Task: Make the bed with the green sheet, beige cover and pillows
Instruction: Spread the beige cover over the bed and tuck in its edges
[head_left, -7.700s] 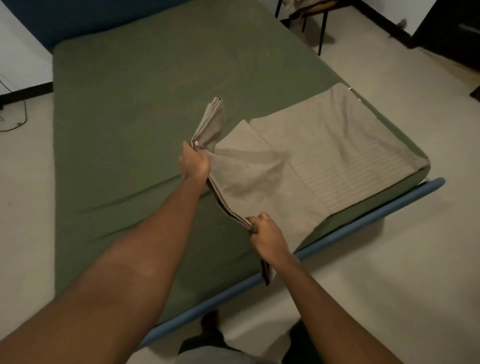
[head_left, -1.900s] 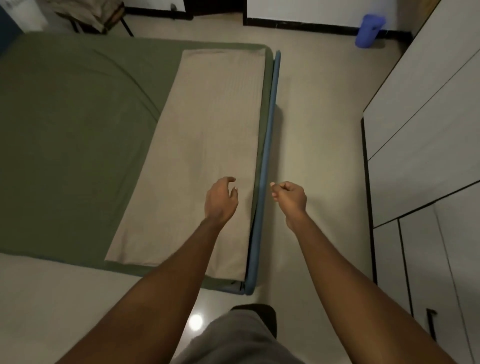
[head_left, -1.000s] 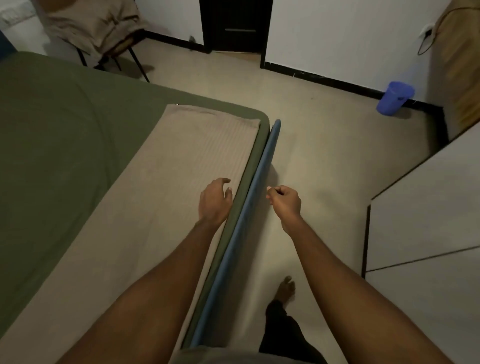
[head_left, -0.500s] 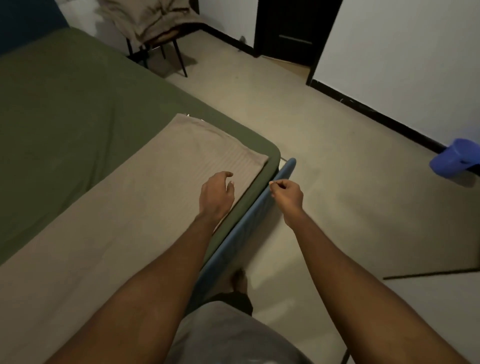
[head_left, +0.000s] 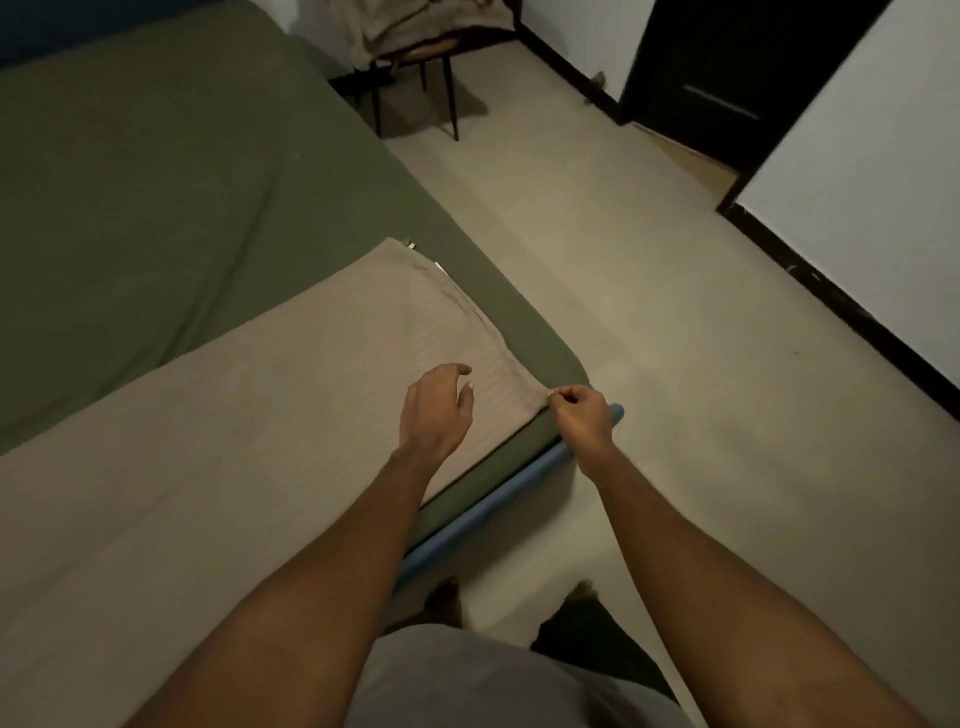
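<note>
While the right hand (head_left: 582, 418) is pinching a corner of the cover (head_left: 270, 415) between thumb and forefinger, the left hand (head_left: 436, 410) is hovering just beside it at 9 o'clock. Its fingers are loosely spread and holding nothing, and whether its palm is touching the cloth is not showing. Seconds ago both hands were gripping the cover as a folded bundle. Now it is lying as a long folded strip along the bed's edge, running from the hands out toward 8 o'clock. The person is arriving at this corner after walking along the rail (head_left: 483, 514), and the right hand, empty a moment back, is now taking the cloth. The sheet (head_left: 156, 208) is lying spread over the mattress toward 11 o'clock. So the sheet step is looking done, and the cover is probably about to be opened across the bed. A chair (head_left: 449, 98) carrying a pale pile (head_left: 415, 21) is standing at 12 o'clock; whether pillows are in it is unclear.
</note>
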